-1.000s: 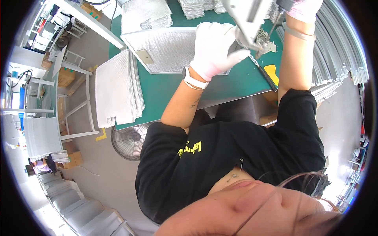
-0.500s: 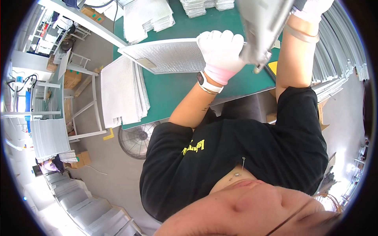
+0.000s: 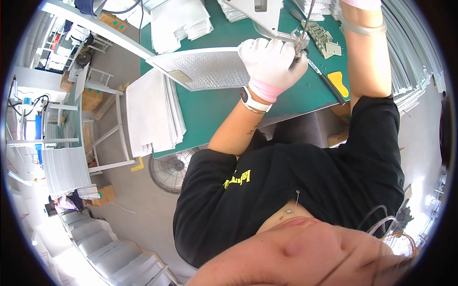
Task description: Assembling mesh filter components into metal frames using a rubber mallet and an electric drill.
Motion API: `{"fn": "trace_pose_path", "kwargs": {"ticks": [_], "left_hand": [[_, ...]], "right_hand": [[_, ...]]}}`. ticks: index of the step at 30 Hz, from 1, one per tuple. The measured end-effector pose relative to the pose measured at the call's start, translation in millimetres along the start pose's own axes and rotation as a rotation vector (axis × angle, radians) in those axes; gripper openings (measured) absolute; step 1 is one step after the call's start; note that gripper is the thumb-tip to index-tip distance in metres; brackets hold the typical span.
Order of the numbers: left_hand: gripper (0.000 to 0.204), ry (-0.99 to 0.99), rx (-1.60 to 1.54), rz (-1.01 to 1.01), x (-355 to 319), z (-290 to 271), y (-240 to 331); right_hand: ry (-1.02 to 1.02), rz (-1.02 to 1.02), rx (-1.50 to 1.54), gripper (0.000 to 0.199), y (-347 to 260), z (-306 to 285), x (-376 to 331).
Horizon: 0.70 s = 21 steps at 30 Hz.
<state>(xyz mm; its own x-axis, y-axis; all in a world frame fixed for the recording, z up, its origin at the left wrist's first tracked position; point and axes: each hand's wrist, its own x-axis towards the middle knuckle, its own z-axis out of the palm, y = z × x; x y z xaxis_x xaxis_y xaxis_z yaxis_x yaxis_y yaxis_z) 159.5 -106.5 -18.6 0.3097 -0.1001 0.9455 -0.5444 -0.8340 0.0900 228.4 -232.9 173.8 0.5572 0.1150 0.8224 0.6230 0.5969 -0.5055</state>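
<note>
The left hand [image 3: 271, 62], in a white knit glove with a pink cuff, has its fingers curled tight on the near edge of the flat rectangular silver mesh panel [image 3: 205, 69], which is best held level and steady under the grey press head [image 3: 257, 14]. The panel is a quilted metallic sheet above the green table mat [image 3: 214, 114]. The right hand [image 3: 360, 4] reaches up out of frame, so I cannot tell its grip.

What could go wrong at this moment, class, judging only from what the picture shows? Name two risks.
1. The gloved left hand grips the mesh filter panel right beside the machine's metal tip; fingers so near it could be pinched.
2. Most of the panel juts out past the hand, unsupported above the green table; it might sag or twist and go in crooked.
The right hand is mostly cut off at the picture's top edge.
</note>
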Motion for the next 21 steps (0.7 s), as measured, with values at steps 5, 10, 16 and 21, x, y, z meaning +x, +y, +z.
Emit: {"fn": "trace_pose_path", "kwargs": {"ticks": [5,10,16,21], "left_hand": [[0.011,0.031,-0.046,0.011,3.4,7.2,8.2],[0.009,0.049,-0.034,-0.011,-1.1,2.8,-10.9],[0.004,-0.109,0.0,-0.034,6.8,-1.5,0.6],[0.012,-0.07,-0.225,-0.082,5.7,2.3,-1.5]], "right_hand": [[-0.056,0.015,-0.003,0.022,-14.4,-1.3,-4.2],[-0.153,0.071,0.082,0.024,13.0,13.7,-4.4],[-0.139,0.365,0.75,0.031,28.3,19.3,-23.0],[-0.339,0.306,0.336,0.043,32.5,16.7,-21.1]]}}
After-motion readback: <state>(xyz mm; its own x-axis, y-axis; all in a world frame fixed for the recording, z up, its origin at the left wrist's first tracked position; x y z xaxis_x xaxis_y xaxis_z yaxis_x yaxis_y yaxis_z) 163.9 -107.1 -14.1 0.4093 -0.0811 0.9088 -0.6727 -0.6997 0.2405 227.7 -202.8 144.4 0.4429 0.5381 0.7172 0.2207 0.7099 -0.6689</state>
